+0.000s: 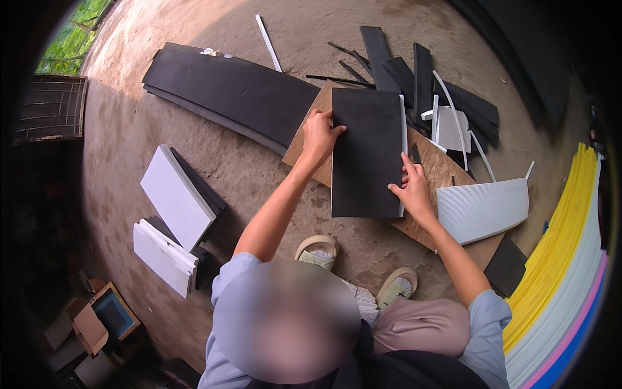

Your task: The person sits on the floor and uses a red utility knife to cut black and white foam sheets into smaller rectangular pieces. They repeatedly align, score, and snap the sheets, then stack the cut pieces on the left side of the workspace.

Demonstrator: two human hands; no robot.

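A black rectangular sheet (367, 152) is in front of me, over a brown wooden board (424, 170). My left hand (322, 137) grips its left edge, thumb on top and fingers partly hidden. Lower down on the right side, my right hand (413, 191) pinches the opposite edge, its thumb resting on the black face. A narrow white edge (404, 126) shows along that right side; whether it is a second sheet beneath or a strip, I cannot tell. Just above my right fingers is a small dark pointed piece (415, 153), its kind unclear.
Long black panels (227, 87) lie stacked at the upper left. Black offcuts (382, 58) and thin white strips are scattered beyond the board. White panels (178, 194) lie on the left. A ribbed white sheet (483, 211) and a stack of coloured sheets (557, 259) are on the right.
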